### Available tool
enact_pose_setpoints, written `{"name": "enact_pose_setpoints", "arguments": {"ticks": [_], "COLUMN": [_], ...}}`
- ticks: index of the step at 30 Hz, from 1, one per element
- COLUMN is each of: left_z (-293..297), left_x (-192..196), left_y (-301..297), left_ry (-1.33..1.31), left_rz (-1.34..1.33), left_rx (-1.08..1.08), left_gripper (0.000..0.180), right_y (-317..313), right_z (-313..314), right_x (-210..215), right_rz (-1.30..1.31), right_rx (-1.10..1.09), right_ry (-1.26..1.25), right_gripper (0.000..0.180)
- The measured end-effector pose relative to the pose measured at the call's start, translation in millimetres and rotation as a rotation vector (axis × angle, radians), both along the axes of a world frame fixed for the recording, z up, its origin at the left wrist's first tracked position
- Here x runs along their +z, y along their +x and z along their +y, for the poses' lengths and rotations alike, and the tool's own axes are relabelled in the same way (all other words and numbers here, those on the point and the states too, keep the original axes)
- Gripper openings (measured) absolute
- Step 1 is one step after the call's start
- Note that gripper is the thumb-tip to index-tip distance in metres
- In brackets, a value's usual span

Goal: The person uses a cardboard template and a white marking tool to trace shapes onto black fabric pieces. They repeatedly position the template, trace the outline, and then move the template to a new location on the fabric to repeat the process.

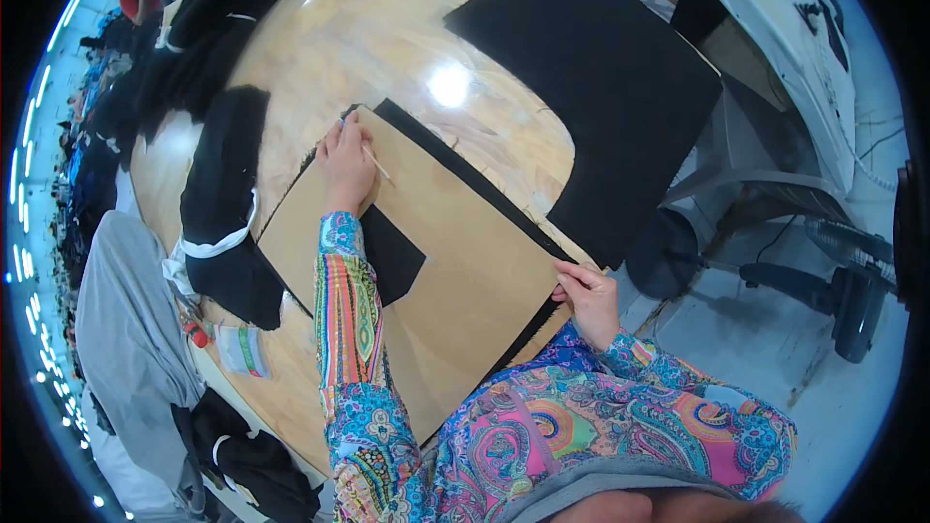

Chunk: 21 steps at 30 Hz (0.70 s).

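Note:
A brown cardboard pattern lies on black fabric that shows along its far and right edges, on a glossy wooden table. My left hand rests on the pattern's far corner and holds a thin stick-like marking tool. My right hand presses on the pattern's near right edge, fingers bent over it. A black shape shows in the pattern beside my left forearm.
A large black fabric sheet covers the table's right part. Bundled black fabric pieces tied with white strips lie at the left, more at the far left. Fans stand on the floor at right. A white table is beyond.

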<state>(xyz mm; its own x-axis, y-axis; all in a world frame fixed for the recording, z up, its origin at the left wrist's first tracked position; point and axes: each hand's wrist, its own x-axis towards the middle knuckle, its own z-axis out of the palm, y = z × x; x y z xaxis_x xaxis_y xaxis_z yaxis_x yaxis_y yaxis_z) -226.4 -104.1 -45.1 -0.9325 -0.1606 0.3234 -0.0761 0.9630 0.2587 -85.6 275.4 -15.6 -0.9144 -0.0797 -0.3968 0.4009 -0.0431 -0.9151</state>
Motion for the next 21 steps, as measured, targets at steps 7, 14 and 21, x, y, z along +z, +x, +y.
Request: {"name": "enact_pose_setpoints", "arguments": {"ticks": [7,14,21], "left_z": [0,1,5], "left_x": [3,4,4], "left_y": [2,0,2], "left_ry": [0.016,0.044,-0.036], "left_rz": [-0.048,-0.045,0.017], "left_rx": [0.014,0.019,0.035], "left_gripper": [0.041,0.025,0.021], "right_y": [-1,0,-4], "right_z": [-1,0,2], "right_x": [1,0,18], "right_rz": [-0.003,-0.001,0.033], "right_rx": [0.001,0.001,0.129], "right_ry": [-0.016,-0.004,0.242], "right_gripper": [0.019,0.020,0.024]}}
